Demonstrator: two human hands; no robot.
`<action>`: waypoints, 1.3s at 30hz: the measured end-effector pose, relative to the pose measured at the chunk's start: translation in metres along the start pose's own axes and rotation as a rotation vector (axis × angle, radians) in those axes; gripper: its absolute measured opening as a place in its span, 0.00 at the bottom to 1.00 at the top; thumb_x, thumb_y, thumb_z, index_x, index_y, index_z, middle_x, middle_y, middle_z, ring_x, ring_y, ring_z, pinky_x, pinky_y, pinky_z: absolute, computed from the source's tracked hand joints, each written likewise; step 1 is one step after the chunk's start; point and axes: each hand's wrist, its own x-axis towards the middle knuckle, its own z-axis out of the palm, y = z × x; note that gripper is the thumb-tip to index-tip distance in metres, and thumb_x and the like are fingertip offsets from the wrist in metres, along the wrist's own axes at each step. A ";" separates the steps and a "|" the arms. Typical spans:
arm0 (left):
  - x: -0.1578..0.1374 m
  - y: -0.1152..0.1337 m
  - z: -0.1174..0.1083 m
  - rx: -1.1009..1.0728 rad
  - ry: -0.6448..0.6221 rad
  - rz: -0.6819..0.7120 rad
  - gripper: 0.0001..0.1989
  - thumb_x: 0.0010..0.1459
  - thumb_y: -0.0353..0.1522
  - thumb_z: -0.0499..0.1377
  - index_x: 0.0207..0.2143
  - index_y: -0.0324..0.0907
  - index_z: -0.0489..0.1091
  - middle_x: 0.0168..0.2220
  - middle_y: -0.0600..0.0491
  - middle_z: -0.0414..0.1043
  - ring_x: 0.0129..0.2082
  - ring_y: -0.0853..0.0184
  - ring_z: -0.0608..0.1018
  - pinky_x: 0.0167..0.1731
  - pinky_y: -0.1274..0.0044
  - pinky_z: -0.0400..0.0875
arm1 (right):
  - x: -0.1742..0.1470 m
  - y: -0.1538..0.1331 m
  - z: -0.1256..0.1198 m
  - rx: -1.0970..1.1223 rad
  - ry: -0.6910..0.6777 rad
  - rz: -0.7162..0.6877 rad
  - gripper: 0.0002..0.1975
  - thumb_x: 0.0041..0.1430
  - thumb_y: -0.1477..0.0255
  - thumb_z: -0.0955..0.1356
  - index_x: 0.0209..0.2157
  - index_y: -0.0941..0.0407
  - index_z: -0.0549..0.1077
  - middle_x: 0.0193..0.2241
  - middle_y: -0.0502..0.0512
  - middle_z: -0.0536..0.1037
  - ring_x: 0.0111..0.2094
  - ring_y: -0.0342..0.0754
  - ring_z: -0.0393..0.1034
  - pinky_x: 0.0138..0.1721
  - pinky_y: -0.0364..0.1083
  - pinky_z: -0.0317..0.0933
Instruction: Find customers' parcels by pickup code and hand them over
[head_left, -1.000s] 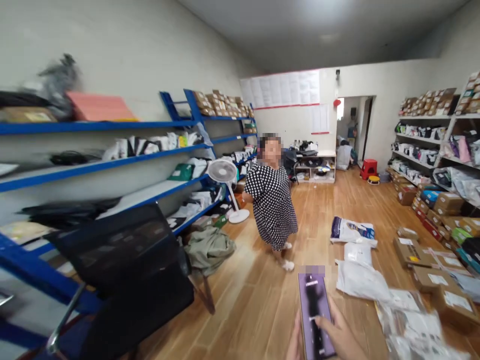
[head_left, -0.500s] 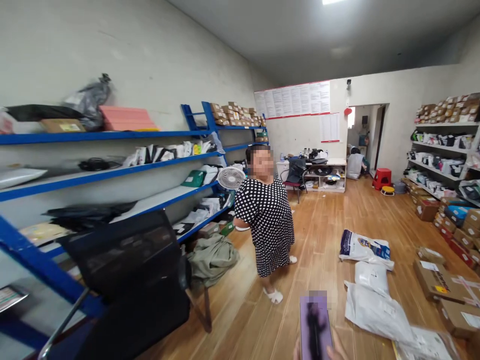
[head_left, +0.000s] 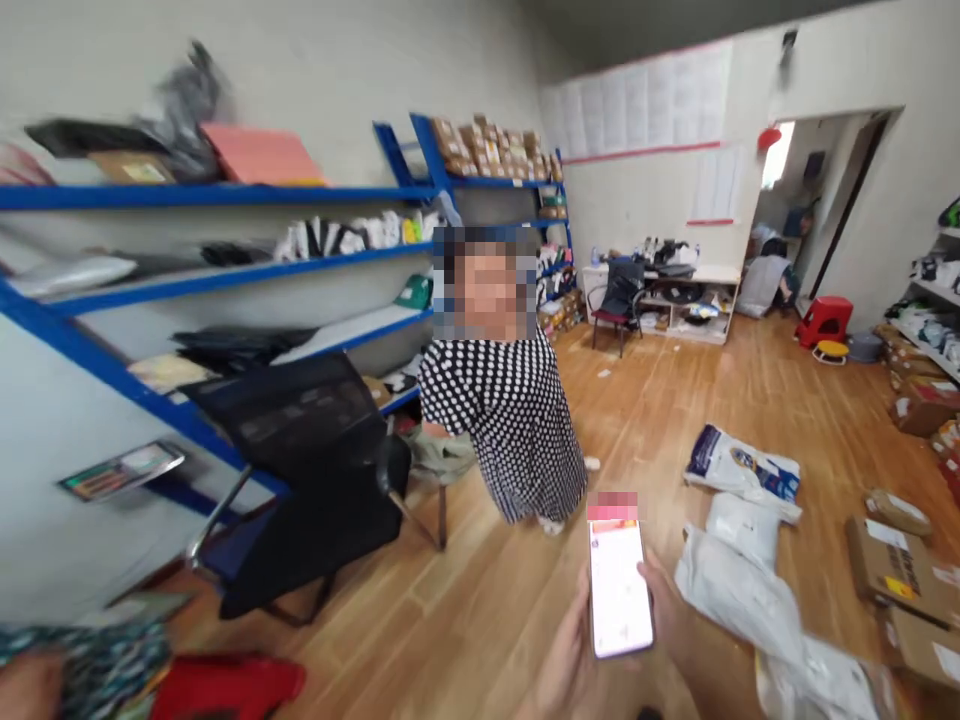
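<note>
Left hand [head_left: 570, 665] (right hand [head_left: 667, 620] too) grips phone [head_left: 619, 590].

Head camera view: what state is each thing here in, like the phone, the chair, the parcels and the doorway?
Phone: screen lit, held upright in both hands.
Left hand: gripping the phone's left edge.
Right hand: gripping its right edge.
Black chair: unoccupied, tilted back.
White parcels: lying flat on the floor.
Doorway: open.

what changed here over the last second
The person in the polka-dot dress has walked closer. The phone now shows a bright white screen instead of a dark one, with both the left hand and right hand around it. The parcels lie unmoved.
</note>
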 end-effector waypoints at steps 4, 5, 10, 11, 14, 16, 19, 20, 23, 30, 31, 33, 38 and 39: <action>0.018 -0.005 0.006 0.090 0.015 0.059 0.47 0.52 0.47 0.66 0.70 0.53 0.49 0.64 0.47 0.64 0.58 0.46 0.70 0.41 0.65 0.78 | 0.022 -0.036 0.008 -0.044 0.004 -0.003 0.27 0.43 0.49 0.74 0.38 0.56 0.76 0.32 0.58 0.84 0.32 0.56 0.78 0.32 0.51 0.71; 0.022 -0.004 0.006 0.120 0.003 0.049 0.49 0.52 0.46 0.66 0.71 0.55 0.45 0.64 0.46 0.64 0.56 0.45 0.72 0.38 0.65 0.78 | 0.026 -0.043 0.011 -0.047 0.033 -0.004 0.27 0.43 0.49 0.74 0.37 0.55 0.76 0.30 0.57 0.83 0.30 0.55 0.77 0.31 0.50 0.71; 0.031 0.008 0.010 0.261 -0.081 0.021 0.49 0.53 0.45 0.65 0.71 0.55 0.43 0.65 0.45 0.62 0.57 0.46 0.71 0.39 0.67 0.76 | 0.040 -0.059 0.021 -0.082 0.195 -0.043 0.29 0.39 0.46 0.75 0.32 0.56 0.74 0.22 0.51 0.79 0.22 0.48 0.72 0.25 0.45 0.66; 0.032 0.011 0.011 0.294 -0.102 0.022 0.47 0.54 0.45 0.65 0.71 0.54 0.45 0.65 0.45 0.62 0.57 0.46 0.70 0.41 0.67 0.76 | 0.043 -0.060 0.022 -0.095 0.230 -0.051 0.29 0.39 0.45 0.75 0.30 0.56 0.73 0.21 0.50 0.78 0.21 0.46 0.70 0.24 0.44 0.65; 0.034 0.018 0.014 0.397 -0.160 0.004 0.45 0.55 0.45 0.64 0.70 0.52 0.48 0.65 0.45 0.61 0.56 0.46 0.70 0.39 0.67 0.76 | 0.050 -0.060 0.021 -0.126 0.305 -0.064 0.30 0.38 0.41 0.74 0.24 0.55 0.69 0.17 0.49 0.74 0.18 0.45 0.66 0.21 0.43 0.61; 0.037 0.020 0.013 0.409 -0.162 -0.019 0.46 0.54 0.46 0.63 0.71 0.51 0.46 0.65 0.43 0.61 0.51 0.48 0.73 0.33 0.68 0.76 | 0.050 -0.057 0.020 -0.116 0.311 -0.088 0.31 0.42 0.39 0.71 0.25 0.55 0.70 0.18 0.49 0.74 0.20 0.46 0.68 0.22 0.44 0.63; 0.043 0.022 0.010 0.320 -0.135 -0.046 0.51 0.50 0.42 0.63 0.71 0.53 0.40 0.64 0.42 0.62 0.42 0.52 0.76 0.25 0.71 0.74 | 0.043 -0.050 0.015 -0.120 0.215 -0.099 0.29 0.48 0.41 0.69 0.34 0.54 0.73 0.25 0.51 0.77 0.26 0.48 0.71 0.28 0.47 0.68; 0.044 0.025 0.009 0.290 -0.140 -0.053 0.52 0.48 0.39 0.62 0.71 0.53 0.40 0.64 0.43 0.62 0.40 0.53 0.76 0.24 0.72 0.74 | 0.039 -0.047 0.014 -0.140 0.159 -0.083 0.29 0.50 0.42 0.68 0.38 0.54 0.73 0.27 0.51 0.78 0.27 0.49 0.72 0.29 0.47 0.68; 0.039 0.039 0.012 0.257 -0.196 -0.069 0.54 0.42 0.29 0.60 0.71 0.55 0.42 0.64 0.46 0.62 0.41 0.54 0.76 0.27 0.70 0.76 | 0.027 -0.039 0.012 -0.216 0.012 -0.064 0.30 0.54 0.45 0.68 0.47 0.54 0.72 0.32 0.54 0.79 0.30 0.50 0.72 0.32 0.49 0.69; 0.023 0.065 0.020 0.269 -0.228 -0.063 0.57 0.42 0.23 0.59 0.72 0.55 0.37 0.62 0.46 0.66 0.47 0.52 0.76 0.32 0.70 0.78 | 0.021 -0.030 0.016 -0.205 -0.065 -0.114 0.33 0.51 0.52 0.70 0.55 0.52 0.68 0.43 0.57 0.79 0.38 0.54 0.73 0.36 0.49 0.68; 0.025 0.064 0.018 0.264 -0.218 -0.069 0.58 0.41 0.23 0.59 0.72 0.55 0.36 0.62 0.47 0.66 0.47 0.52 0.76 0.33 0.71 0.78 | 0.022 -0.030 0.016 -0.204 -0.064 -0.098 0.33 0.49 0.54 0.72 0.55 0.52 0.68 0.43 0.57 0.79 0.38 0.54 0.72 0.35 0.49 0.68; 0.028 0.062 0.013 0.234 -0.202 -0.090 0.60 0.39 0.23 0.59 0.71 0.56 0.34 0.62 0.48 0.67 0.48 0.52 0.75 0.34 0.72 0.78 | 0.023 -0.032 0.016 -0.211 -0.071 -0.072 0.33 0.46 0.59 0.73 0.55 0.52 0.68 0.42 0.55 0.80 0.37 0.53 0.72 0.34 0.49 0.67; 0.030 0.067 0.010 0.140 -0.191 -0.132 0.61 0.38 0.26 0.58 0.71 0.54 0.29 0.62 0.48 0.67 0.52 0.50 0.73 0.39 0.68 0.78 | 0.023 -0.035 0.019 -0.217 -0.130 -0.075 0.31 0.47 0.68 0.71 0.56 0.51 0.67 0.40 0.53 0.79 0.36 0.51 0.70 0.33 0.46 0.66; 0.029 0.069 0.011 0.142 -0.200 -0.136 0.61 0.39 0.26 0.58 0.71 0.53 0.29 0.62 0.48 0.67 0.52 0.50 0.73 0.40 0.67 0.78 | 0.023 -0.035 0.021 -0.216 -0.141 -0.071 0.31 0.48 0.69 0.70 0.56 0.51 0.67 0.39 0.53 0.79 0.35 0.50 0.70 0.32 0.46 0.66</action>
